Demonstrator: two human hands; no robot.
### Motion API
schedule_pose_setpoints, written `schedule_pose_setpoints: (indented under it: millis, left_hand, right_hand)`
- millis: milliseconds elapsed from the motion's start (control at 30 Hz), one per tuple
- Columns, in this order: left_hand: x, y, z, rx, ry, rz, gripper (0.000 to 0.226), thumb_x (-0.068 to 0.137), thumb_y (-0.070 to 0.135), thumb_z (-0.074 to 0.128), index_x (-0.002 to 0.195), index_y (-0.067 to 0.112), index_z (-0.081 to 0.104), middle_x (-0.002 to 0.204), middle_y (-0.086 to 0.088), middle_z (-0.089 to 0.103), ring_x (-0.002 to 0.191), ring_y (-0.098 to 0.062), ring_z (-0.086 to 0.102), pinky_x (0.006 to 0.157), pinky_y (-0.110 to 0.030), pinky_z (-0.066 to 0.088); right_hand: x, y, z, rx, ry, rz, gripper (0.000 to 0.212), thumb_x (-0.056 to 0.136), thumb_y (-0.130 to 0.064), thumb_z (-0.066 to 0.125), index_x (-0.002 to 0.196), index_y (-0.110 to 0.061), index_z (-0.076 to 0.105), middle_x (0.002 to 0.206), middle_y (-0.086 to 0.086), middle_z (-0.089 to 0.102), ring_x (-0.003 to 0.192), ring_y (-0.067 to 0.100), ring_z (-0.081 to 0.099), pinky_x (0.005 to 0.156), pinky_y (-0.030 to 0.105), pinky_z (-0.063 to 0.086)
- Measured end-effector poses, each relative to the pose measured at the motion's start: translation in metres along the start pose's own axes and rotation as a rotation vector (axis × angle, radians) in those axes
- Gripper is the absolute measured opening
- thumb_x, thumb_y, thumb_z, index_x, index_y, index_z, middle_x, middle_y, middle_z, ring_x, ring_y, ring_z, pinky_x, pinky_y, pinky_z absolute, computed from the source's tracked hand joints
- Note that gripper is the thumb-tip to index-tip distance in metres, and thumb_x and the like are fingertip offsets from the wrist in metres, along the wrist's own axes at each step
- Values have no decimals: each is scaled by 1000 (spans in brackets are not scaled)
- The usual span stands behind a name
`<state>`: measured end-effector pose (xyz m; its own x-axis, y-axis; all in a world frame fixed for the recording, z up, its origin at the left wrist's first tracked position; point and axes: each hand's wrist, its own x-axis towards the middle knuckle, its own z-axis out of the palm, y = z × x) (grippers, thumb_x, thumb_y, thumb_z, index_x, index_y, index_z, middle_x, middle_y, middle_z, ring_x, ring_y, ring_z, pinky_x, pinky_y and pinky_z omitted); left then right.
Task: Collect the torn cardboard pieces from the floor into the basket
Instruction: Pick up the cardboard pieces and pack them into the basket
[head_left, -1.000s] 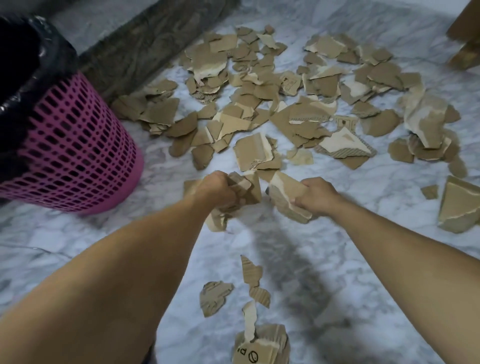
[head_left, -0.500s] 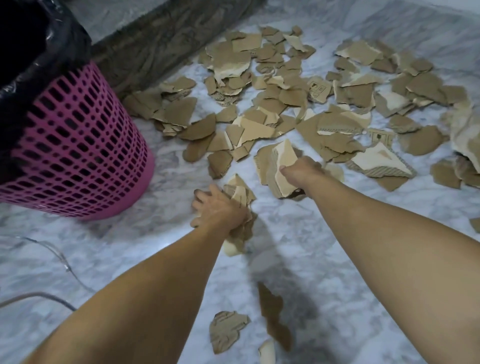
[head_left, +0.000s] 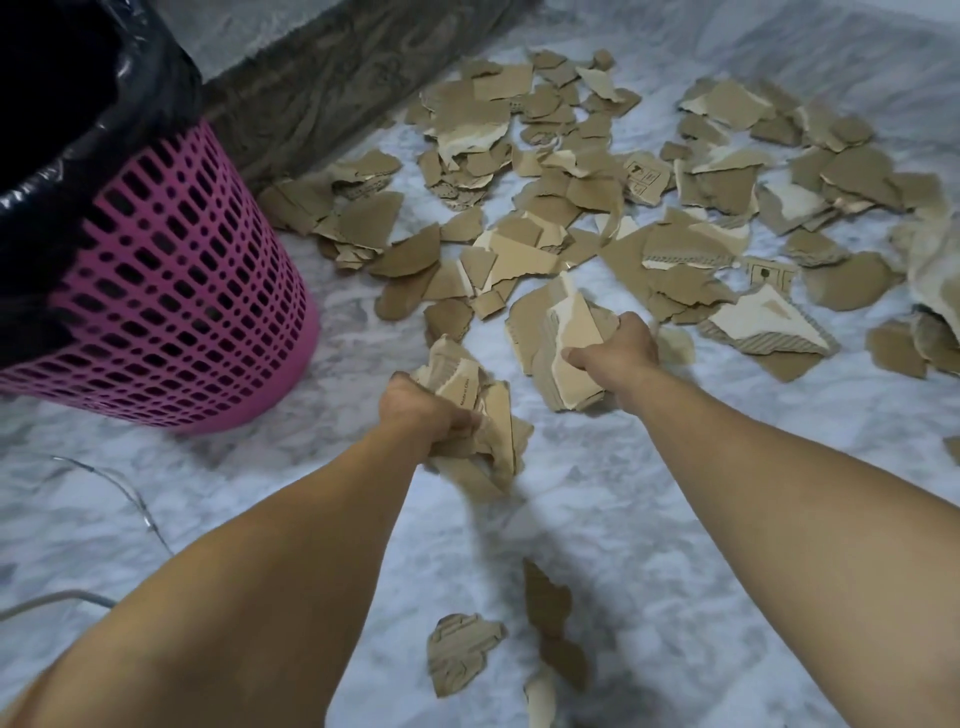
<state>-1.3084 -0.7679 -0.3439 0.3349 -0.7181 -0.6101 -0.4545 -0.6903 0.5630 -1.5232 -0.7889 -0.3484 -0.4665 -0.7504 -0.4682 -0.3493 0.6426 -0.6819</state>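
1. Since half a second ago: right hand lifted slightly with its bundle; left hand raised, clamped on a wad of cardboard pieces.
2. Both hands curled tight round cardboard at frame centre.
3. Basket at left; nothing seen dropped in yet.
4. Most scraps left across upper right floor; few at bottom.

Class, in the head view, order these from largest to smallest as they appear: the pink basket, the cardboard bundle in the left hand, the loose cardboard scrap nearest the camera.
1. Pink basket
2. Cardboard bundle in the left hand
3. Loose cardboard scrap, though nearness enlarges it.
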Motion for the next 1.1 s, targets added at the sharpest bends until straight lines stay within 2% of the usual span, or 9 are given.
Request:
schedule_pose_setpoints:
  millis: [233, 367, 433, 500, 633, 733, 867, 967, 1100]
  left_hand:
    - [-22, 20, -31, -212, -72, 20, 70, 48, 7, 96, 104, 11, 54, 101, -9, 65, 95, -30, 64, 77, -46, 60]
    - [-45, 55, -74, -266, -119, 57, 69, 51, 4, 94, 111, 7, 59, 102, -12, 68, 83, -28, 68, 55, -39, 61]
    - [-59, 74, -102, -311, -110, 96, 65, 55, 5, 92, 110, 7, 57, 96, -11, 67, 71, -23, 65, 42, -28, 55]
    - [-73, 93, -130, -305, -104, 151, 68, 52, 11, 94, 107, 8, 54, 90, -9, 65, 72, -21, 65, 51, -28, 56]
    - [-81, 124, -185, -363, -129, 208, 108, 9, 17, 100, 106, 5, 55, 96, -17, 71, 81, -36, 72, 72, -51, 59]
    - [-111, 142, -237, -336, -77, 275, 102, 18, 20, 100, 109, 6, 56, 95, -15, 71, 77, -34, 73, 70, -49, 60]
    - [-138, 152, -302, -363, -29, 307, 63, 51, 13, 95, 102, 3, 60, 93, -13, 70, 72, -28, 73, 64, -39, 60]
    - [-107, 140, -348, -423, 15, 231, 105, 14, 7, 99, 113, 3, 63, 103, -15, 71, 90, -36, 70, 74, -48, 57]
    - [-123, 113, -389, -370, 172, 173, 51, 73, 13, 82, 115, 2, 56, 107, -12, 62, 92, -30, 65, 54, -36, 54]
  right_hand:
    - [-28, -20, -27, 65, -72, -8, 74, 66, -27, 87, 127, -12, 48, 122, 9, 59, 110, 33, 59, 89, 52, 55]
    - [-45, -61, -45, 89, -92, -67, 95, 47, -40, 87, 130, -19, 47, 119, 5, 63, 105, 33, 62, 87, 53, 56]
    - [-68, -94, -55, 102, -99, -123, 93, 58, -33, 89, 137, -17, 42, 123, 5, 59, 108, 33, 61, 90, 51, 55]
    - [-85, -124, -63, 134, -95, -182, 87, 66, -24, 88, 138, -12, 41, 126, 7, 57, 110, 33, 60, 94, 50, 53]
    - [-119, -181, -74, 170, -100, -278, 93, 61, -28, 88, 139, -13, 39, 126, 5, 56, 111, 32, 60, 95, 49, 53]
    - [-150, -225, -81, 173, -89, -343, 86, 62, -29, 87, 133, -15, 42, 123, 6, 58, 105, 31, 62, 89, 50, 55]
    - [-171, -270, -75, 145, -78, -433, 97, 38, -46, 86, 123, -20, 48, 113, 4, 63, 95, 31, 66, 76, 51, 60]
    - [-213, -299, -57, 153, -112, -464, 72, 61, -35, 87, 118, -15, 49, 111, 4, 62, 94, 28, 65, 81, 49, 59]
    - [-239, -328, -13, 150, -156, -534, 40, 80, -29, 78, 104, -13, 50, 98, 3, 61, 84, 21, 62, 70, 31, 53]
